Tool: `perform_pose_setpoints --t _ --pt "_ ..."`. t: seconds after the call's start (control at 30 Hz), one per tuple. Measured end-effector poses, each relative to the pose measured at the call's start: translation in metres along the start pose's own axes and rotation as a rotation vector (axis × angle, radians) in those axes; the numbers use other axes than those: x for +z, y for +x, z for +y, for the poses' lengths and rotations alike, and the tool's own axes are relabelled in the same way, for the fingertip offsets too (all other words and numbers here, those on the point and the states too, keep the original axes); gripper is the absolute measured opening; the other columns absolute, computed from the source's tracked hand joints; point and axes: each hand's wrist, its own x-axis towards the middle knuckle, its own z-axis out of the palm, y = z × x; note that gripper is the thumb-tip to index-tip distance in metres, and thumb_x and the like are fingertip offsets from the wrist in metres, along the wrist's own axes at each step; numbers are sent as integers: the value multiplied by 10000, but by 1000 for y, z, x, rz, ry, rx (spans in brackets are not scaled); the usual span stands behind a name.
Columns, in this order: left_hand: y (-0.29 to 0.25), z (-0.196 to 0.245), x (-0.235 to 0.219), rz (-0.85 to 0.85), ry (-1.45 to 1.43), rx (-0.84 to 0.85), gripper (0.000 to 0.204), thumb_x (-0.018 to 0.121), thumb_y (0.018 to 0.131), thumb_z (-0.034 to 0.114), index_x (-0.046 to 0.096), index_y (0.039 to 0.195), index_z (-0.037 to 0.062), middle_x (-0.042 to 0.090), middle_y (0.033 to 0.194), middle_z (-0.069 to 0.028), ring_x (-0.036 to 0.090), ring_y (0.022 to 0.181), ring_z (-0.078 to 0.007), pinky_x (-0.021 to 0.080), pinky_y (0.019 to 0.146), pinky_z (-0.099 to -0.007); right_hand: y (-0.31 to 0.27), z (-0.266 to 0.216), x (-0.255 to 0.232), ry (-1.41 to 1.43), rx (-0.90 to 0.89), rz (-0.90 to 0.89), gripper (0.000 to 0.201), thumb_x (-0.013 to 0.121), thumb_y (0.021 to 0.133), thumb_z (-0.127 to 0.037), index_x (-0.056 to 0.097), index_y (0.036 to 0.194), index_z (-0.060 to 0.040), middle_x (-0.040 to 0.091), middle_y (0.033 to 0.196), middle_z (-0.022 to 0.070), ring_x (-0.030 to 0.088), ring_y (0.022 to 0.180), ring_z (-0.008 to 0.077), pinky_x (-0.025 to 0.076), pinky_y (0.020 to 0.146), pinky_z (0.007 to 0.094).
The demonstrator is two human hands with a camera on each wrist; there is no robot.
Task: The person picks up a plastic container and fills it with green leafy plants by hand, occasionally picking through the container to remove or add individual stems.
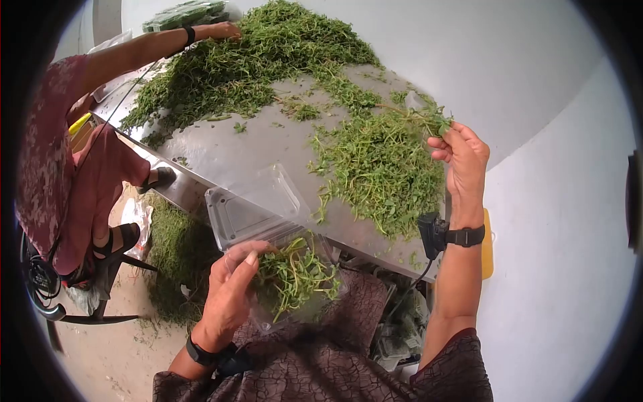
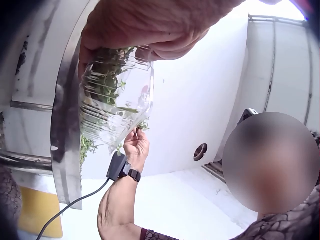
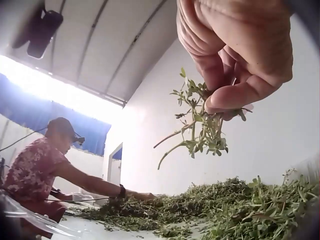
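My left hand (image 1: pixel 231 288) grips a clear plastic clamshell container (image 1: pixel 271 327), its thumb over the rim. Leafy green sprigs (image 1: pixel 298 275) lie inside, and the hinged lid (image 1: pixel 251 208) stands open toward the table. In the left wrist view the container's ribbed wall (image 2: pixel 107 120) shows below the hand. My right hand (image 1: pixel 463 157), raised at the table's right side, pinches a small bunch of sprigs (image 3: pixel 200 125) between thumb and fingers; stems dangle from it. Below and left of this hand lies a loose pile of the same greens (image 1: pixel 385 171).
A larger heap of greens (image 1: pixel 288 40) covers the far part of the metal table (image 1: pixel 214 144). At the left another person (image 3: pixel 40 170) reaches into it. Dark green plants (image 1: pixel 174 254) lie on the floor beside the table. A white wall (image 1: pixel 549 221) bounds the right side.
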Motion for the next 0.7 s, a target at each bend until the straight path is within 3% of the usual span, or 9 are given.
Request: perform_pose_setpoints --t 0.3,0.4,0.53,0.6,0.63,0.7 --pt "2 -3 5 -16 -46 42 338 496 965 226 577 1174 -27 607 1150 -105 550 1085 -186 429 959 -328 -50 -29 8 227 101 -134 277 562 876 -4 557 1096 163 647 825 115 682 653 195 535 511 231" --pt "2 -3 6 -8 -101 -1 364 477 995 268 584 1182 -26 603 1159 -78 497 1114 -146 379 984 -306 -79 -44 13 352 26 -270 230 557 895 -12 570 1066 140 673 846 132 684 668 195 536 525 229" --pt "-1 -3 7 22 -106 -36 398 441 1011 301 577 1186 -29 583 1185 -86 482 1136 -155 377 989 -314 -132 -56 25 347 4 -364 185 556 905 -13 602 1047 97 683 866 141 684 682 186 537 549 232" --pt "-1 -3 8 -42 -147 67 417 412 1022 317 576 1188 -28 570 1195 -90 478 1144 -166 383 984 -322 -160 -57 33 113 -11 -368 157 584 879 10 643 1019 47 689 904 154 681 725 171 532 604 237" --pt "-2 0 8 11 -189 -44 429 397 1026 325 572 1191 -30 568 1194 -94 484 1137 -173 392 980 -329 -166 -50 33 36 -97 -479 161 607 852 27 661 1004 24 691 941 159 675 743 160 527 625 241" --pt "-4 3 11 33 -144 -28 477 373 1023 370 545 1217 -31 575 1193 -115 523 1122 -195 435 960 -350 -171 -41 35 -154 -258 -701 213 665 774 64 687 976 -2 684 1050 177 665 786 154 514 663 246"
